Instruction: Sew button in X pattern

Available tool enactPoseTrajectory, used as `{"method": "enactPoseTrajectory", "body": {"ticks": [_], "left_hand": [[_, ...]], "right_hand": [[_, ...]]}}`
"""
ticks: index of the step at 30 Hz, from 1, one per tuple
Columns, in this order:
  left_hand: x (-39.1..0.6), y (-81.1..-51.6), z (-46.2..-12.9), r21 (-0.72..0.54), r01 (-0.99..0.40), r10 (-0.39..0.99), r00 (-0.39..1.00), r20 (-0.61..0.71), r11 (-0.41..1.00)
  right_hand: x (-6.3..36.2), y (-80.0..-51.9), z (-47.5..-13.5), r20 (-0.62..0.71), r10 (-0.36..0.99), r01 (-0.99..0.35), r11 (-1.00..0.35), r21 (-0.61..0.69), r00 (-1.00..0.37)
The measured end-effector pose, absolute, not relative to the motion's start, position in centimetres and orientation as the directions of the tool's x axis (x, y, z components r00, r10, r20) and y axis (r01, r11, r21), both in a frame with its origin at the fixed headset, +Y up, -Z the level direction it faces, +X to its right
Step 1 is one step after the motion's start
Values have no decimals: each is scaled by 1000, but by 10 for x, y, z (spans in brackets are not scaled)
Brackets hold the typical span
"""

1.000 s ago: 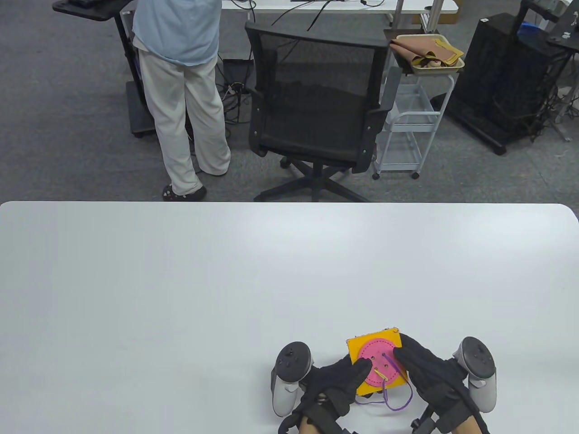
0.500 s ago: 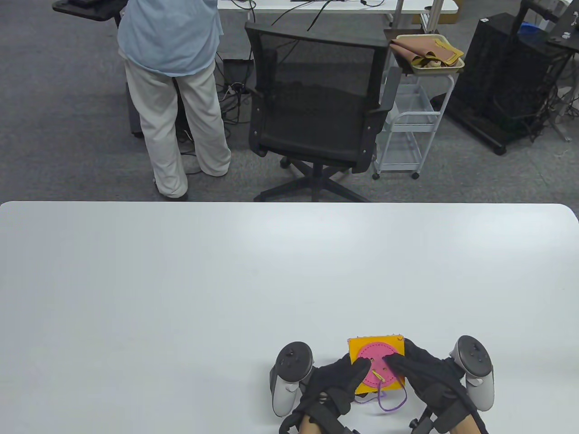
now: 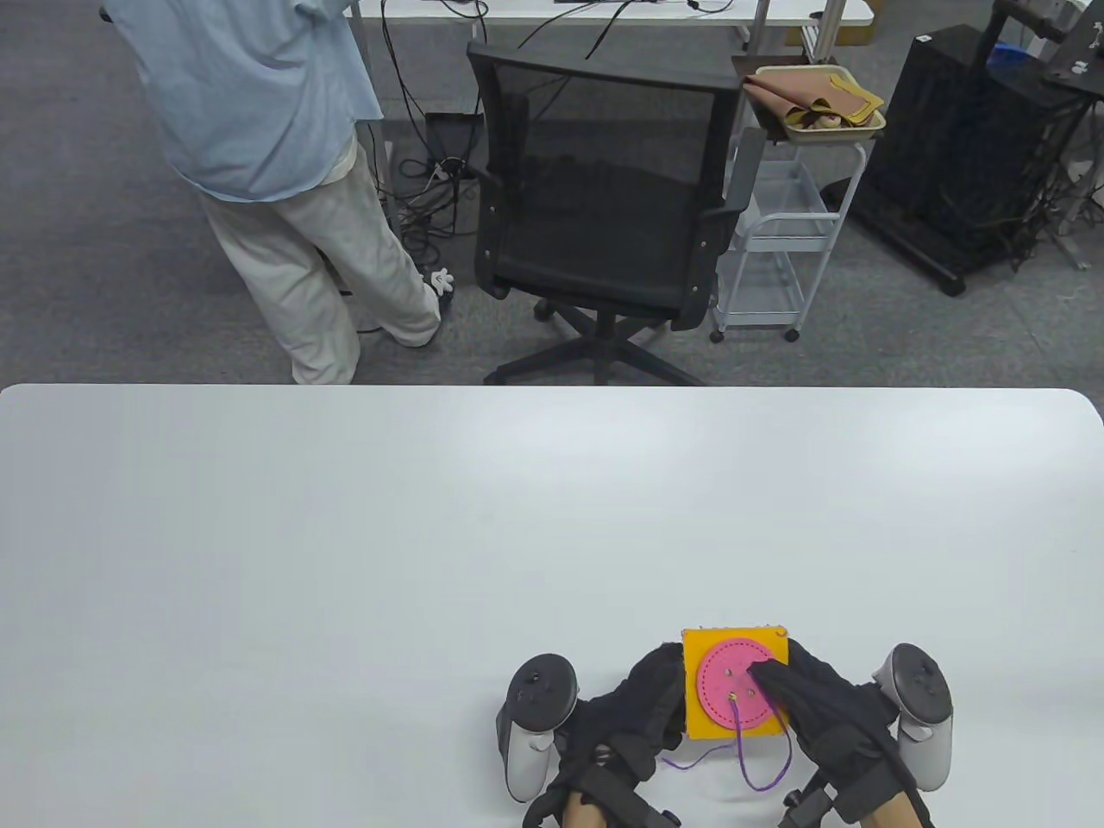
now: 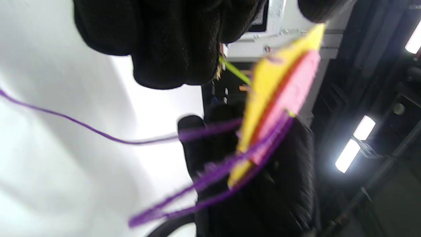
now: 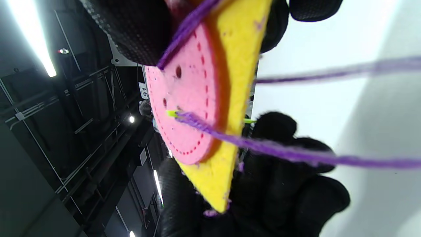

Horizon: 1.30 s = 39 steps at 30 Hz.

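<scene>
- Now, far left of the table view: bystander (image 3: 259, 164) in a pale blue shirt, leaning further left than a moment ago; no bearing on the sewing
- Next, left hand (image 3: 634, 720), fingers curled behind the left edge of the yellow felt square (image 3: 703, 729); half a second ago lying across the front of the pink button (image 3: 733, 694), now tucked behind, so grasping the square from its back
- In the left wrist view, a lime-green needle (image 4: 235, 72) poking out just below those curled fingers (image 4: 171, 42); whether pinched or only touched, cannot tell
- Then the square itself: lifted just off the white table (image 3: 345, 561) near its front edge, turned more squarely to the camera and shifted slightly right since half a second ago
- Button face now uncovered, holes visible, needle tip (image 5: 171, 113) showing at one hole with purple thread (image 3: 759, 772) running out and looping down toward the table
- Finally, right hand (image 3: 819, 707), thumb pressed on the button's right side, fingers behind: gripping the square
- Judged from this: needle being pushed through from behind for the next stitch; the cross not yet complete
</scene>
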<state>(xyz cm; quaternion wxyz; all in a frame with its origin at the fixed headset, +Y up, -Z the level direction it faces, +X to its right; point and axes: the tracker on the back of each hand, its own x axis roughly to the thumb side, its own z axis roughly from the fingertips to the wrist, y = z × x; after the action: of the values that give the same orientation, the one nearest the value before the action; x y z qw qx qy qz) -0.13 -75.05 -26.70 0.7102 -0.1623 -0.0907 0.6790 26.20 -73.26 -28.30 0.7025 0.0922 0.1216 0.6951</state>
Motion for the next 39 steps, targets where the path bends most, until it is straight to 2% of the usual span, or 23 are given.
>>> {"method": "enactPoseTrajectory", "body": {"ticks": [3,6,8,12,20,27,30,32,36,39], "left_hand": [[-9,-748,-264,-234,-960,976,183,-114,153],[-10,-741,-265,-159,-948,959,284,-21,277],[-5,-736,-266,-154,-942,954,291,73,299],[5,-731,-266,-193,-917,932,316,177,348],[21,-726,-262,-265,-903,923,263,280,338],[27,-726,-260,-311,-902,932,209,297,301],[30,-728,-260,-316,-893,928,229,295,321],[32,-729,-259,-298,-891,919,253,301,343],[32,-725,-256,-162,-900,870,323,373,404],[32,-722,-255,-113,-882,835,383,395,458]], "right_hand": [[263,-732,-283,-48,999,-956,35,291,22],[262,-732,-282,-54,998,-955,49,292,35],[262,-732,-282,-58,997,-954,57,294,42],[261,-731,-282,-67,996,-952,73,298,56],[258,-730,-280,-95,990,-940,127,318,102],[256,-730,-280,-109,988,-933,144,329,114],[255,-731,-280,-115,987,-932,147,330,115],[255,-732,-280,-119,987,-934,142,329,108],[254,-732,-280,-124,985,-932,154,329,119],[254,-731,-280,-123,985,-932,155,327,121]]}}
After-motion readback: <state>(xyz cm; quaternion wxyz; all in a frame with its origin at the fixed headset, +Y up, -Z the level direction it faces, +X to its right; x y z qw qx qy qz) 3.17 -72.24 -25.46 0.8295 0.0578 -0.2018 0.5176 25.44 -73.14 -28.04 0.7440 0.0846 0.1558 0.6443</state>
